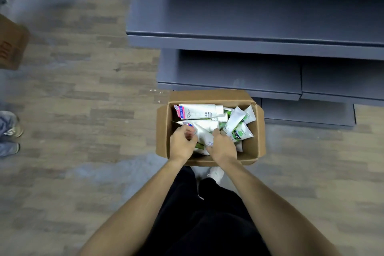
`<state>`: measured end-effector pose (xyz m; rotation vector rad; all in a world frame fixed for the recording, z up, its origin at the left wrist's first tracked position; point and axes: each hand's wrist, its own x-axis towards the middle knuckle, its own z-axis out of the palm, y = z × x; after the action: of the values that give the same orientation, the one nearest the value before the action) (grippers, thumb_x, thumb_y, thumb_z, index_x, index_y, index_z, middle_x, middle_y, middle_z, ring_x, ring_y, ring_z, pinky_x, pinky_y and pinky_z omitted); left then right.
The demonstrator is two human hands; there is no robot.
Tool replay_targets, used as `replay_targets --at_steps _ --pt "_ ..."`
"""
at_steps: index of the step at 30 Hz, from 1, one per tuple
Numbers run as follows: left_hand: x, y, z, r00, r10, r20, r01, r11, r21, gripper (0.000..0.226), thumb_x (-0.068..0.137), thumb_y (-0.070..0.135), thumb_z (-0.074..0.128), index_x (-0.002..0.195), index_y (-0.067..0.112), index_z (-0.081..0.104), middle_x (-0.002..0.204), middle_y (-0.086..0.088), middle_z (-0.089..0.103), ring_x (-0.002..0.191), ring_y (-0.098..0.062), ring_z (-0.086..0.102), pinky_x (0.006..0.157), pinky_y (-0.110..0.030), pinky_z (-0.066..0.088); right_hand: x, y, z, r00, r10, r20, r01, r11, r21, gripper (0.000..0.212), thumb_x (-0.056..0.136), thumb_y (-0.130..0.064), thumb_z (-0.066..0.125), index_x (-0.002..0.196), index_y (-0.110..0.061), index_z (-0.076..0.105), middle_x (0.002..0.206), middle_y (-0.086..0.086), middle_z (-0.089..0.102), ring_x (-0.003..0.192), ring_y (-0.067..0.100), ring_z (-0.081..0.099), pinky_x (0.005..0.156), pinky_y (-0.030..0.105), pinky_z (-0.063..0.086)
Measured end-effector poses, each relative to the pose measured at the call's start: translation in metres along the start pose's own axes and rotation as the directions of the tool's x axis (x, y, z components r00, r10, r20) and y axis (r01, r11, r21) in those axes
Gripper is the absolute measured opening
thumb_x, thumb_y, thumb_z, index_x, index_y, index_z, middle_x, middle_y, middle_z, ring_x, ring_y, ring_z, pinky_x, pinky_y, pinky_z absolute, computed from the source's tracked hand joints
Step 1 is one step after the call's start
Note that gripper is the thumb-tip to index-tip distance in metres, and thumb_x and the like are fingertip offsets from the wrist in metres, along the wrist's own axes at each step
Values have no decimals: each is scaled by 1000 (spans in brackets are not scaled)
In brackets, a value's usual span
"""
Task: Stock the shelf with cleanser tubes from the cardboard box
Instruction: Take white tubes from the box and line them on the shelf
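Reaching into the cardboard box (209, 97), the left hand (182, 143) curls round a white cleanser tube (204, 134) near the box's front edge; the right hand (223, 145) appears to grasp tubes too. Picking is in hand; next, lifting them to the bare shelf (249, 45) beyond the box.

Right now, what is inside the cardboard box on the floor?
The cardboard box holds a loose pile of cleanser tubes, white with pink or green print. Left hand and right hand reach in and cover tubes beneath; the bottom is hidden.
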<state>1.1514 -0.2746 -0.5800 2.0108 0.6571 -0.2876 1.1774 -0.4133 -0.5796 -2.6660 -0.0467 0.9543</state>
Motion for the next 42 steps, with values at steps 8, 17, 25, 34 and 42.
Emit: replay_targets --at_steps 8,17,25,34,42 --pt "17 3 -13 1000 -23 -12 23 998 56 14 85 9 71 96 17 68 97 2 69 87 -8 63 81 -19 52 7 -1 5 999 -45 -25 41 992 -122 45 94 -25 66 129 -8 44 124 12 59 113 29 60 87 35 49" --pt "16 5 -26 990 -141 -23 140 990 -30 36 82 23 80 105 24 52 98 8 61 80 -8 63 67 -17 46 5 13 -3 998 -28 -55 32 996 77 44 89 -27 72 126 -10 54 116 10 61 109 29 60 87 37 48" --pt "7 33 -36 985 -68 158 135 874 -466 28 82 8 79 104 20 67 94 2 76 91 -16 72 79 -30 60 -2 3 -27 985 -62 -163 115 936 334 41 79 -35 81 110 -14 64 101 2 68 94 22 64 82 37 53" --pt "16 74 -59 995 96 38 -69 895 -442 19 82 3 77 93 16 70 85 1 78 81 -20 72 73 -39 62 -6 -18 -57 951 -61 -302 217 829 516 40 75 -31 84 105 -13 67 100 2 70 96 19 64 86 43 56" --pt "15 139 -86 948 317 -17 -308 907 -287 17 82 8 79 95 14 70 90 -5 77 83 -22 75 80 -46 61 -11 -33 -98 897 -66 -436 346 719 603 37 74 -33 86 100 -18 65 95 0 72 86 11 69 79 37 60"
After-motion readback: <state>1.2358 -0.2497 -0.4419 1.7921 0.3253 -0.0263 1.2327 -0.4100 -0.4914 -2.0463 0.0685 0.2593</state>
